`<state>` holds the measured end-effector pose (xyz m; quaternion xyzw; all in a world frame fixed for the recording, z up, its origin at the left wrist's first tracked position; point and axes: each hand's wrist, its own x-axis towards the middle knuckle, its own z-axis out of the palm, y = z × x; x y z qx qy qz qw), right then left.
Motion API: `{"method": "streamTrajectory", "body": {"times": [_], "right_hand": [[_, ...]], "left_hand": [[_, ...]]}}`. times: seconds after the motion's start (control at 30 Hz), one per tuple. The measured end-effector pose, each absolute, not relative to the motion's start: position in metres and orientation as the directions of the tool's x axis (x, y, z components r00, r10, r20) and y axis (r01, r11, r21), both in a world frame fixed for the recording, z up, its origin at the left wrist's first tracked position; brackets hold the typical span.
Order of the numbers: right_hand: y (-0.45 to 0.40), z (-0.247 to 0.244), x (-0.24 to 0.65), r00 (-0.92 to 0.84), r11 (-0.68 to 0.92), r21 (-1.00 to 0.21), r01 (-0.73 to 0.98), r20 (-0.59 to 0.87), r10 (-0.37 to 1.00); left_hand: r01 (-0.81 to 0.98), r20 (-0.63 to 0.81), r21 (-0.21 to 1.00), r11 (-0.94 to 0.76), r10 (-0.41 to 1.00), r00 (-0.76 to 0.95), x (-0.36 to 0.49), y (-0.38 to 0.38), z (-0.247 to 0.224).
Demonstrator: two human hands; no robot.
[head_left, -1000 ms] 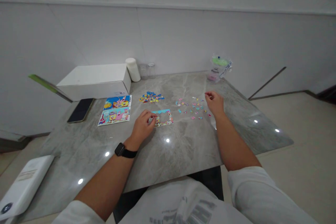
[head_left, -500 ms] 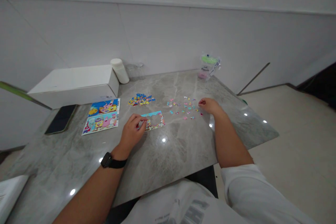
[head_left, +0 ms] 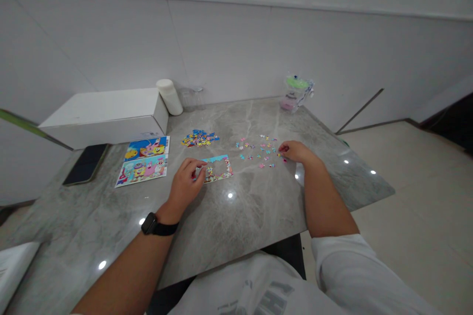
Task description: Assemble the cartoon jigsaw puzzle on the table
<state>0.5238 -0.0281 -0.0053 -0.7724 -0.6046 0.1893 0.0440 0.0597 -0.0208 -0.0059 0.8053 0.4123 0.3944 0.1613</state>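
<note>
Best we steady the puzzle (head_left: 223,175) lightly with our left hand (head_left: 187,177), half-curled; our right hand (head_left: 293,151) pinches narrowly beside loose pieces (head_left: 261,165), either hold unclear.

Dim indoor light; small white glare spots (head_left: 230,195) on a glossy grey marbled tabletop (head_left: 225,236); wide-angle stretching near edges.

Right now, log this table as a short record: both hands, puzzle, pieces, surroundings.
Left hand: at left end of partly built puzzle
Right hand: at right edge of scattered pieces; grip unclear
Puzzle: gap in middle
Heap: more pieces, beyond the puzzle
Printed sheet: left of the puzzle, beside phone
Back: white box, white cylinder, plastic bag
</note>
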Motion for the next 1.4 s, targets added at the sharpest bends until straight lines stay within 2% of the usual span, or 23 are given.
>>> {"method": "streamTrajectory", "body": {"times": [0.63,0.8,0.9,1.03,1.4], "right_hand": [[-0.028,-0.007,0.514,0.150,-0.245,-0.297,0.923,-0.310,0.939],[-0.028,-0.003,0.515,0.167,-0.223,-0.252,0.942,-0.224,0.960],[-0.028,-0.002,0.517,0.157,-0.205,-0.301,0.931,-0.175,0.972],[-0.030,-0.002,0.514,0.094,-0.189,-0.393,0.900,-0.249,0.964],[-0.032,0.000,0.508,0.048,-0.143,-0.357,0.923,-0.261,0.964]], "left_hand": [[0.548,0.492,0.591,-0.592,0.803,0.336,0.059,-0.021,-0.003],[0.549,0.490,0.596,-0.586,0.807,0.329,0.058,-0.021,0.000],[0.560,0.485,0.599,-0.573,0.815,0.316,0.059,-0.022,0.003],[0.563,0.486,0.598,-0.570,0.817,0.310,0.058,-0.021,0.003],[0.575,0.524,0.561,-0.596,0.793,0.311,0.052,-0.021,0.005]]}}
